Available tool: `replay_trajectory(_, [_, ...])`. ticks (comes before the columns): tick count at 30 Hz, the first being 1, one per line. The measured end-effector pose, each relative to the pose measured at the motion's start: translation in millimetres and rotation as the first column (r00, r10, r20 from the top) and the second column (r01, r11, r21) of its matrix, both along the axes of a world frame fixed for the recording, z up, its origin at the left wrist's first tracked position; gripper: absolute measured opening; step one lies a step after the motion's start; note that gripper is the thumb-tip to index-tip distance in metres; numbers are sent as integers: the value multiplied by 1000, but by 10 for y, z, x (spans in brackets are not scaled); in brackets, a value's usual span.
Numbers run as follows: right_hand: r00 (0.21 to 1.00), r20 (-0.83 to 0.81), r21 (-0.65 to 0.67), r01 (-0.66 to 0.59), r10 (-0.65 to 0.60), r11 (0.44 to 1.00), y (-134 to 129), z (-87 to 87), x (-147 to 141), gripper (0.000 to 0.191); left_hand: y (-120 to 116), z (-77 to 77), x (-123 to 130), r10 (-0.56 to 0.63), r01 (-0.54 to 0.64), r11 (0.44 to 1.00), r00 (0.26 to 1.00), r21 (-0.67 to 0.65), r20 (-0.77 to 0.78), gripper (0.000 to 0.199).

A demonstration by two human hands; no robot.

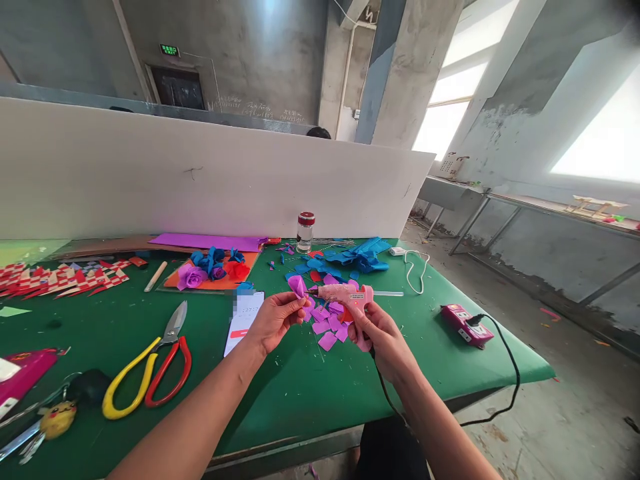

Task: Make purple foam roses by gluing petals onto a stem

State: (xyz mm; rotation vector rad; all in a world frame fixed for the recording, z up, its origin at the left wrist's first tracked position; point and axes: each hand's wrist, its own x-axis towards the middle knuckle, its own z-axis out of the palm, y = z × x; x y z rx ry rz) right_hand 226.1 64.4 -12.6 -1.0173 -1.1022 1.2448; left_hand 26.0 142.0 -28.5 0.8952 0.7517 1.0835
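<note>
Between the fingertips of my left hand [277, 321] is a small purple paper flower [297, 286], held upright. My right hand [377, 333] is wrapped round the handle of a pink hot glue gun [350, 295]. The gun's nozzle points left and meets or nearly meets the paper; I cannot tell if it touches. A clear glue stick [389, 293] juts from its back. Below the gun lie loose purple paper petals [328, 341]. Beyond are blue paper pieces [363, 255]. Finished paper roses [192, 276] rest on an orange sheet at the back left.
Scissors [167, 357] and a phone [245, 320] lie left of my hands. A lidded glass jar [305, 232] stands before the white partition [215, 177]. On the right, a black cord runs from a power strip [466, 326] past the table edge.
</note>
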Motion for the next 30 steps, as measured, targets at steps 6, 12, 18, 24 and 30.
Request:
replay_trajectory(6, [968,-250,-195,-88,38,977,112,-67,36,38,5,3,3,9,-8,999,999,-39,36,23])
replay_trajectory(12, [968,-245,-194,-92,42,977,175,-166,98,38,-3,18,3,-4,8,998,998,-56,63,22])
replay_trajectory(18, [973,-232,-184,-23,-20,983,170,-213,295,37,-16,17,2,-19,21,999,999,-35,48,21])
replay_trajectory(24, [978,-3,-125,207,-209,970,238,-308,728,44,-20,37,15,-22,23,999,999,-29,44,19])
replay_trajectory(30, [729,577,103,382,-368,919,298,-608,1142,55,13,4,-5,-46,46,999,998,3,37,18])
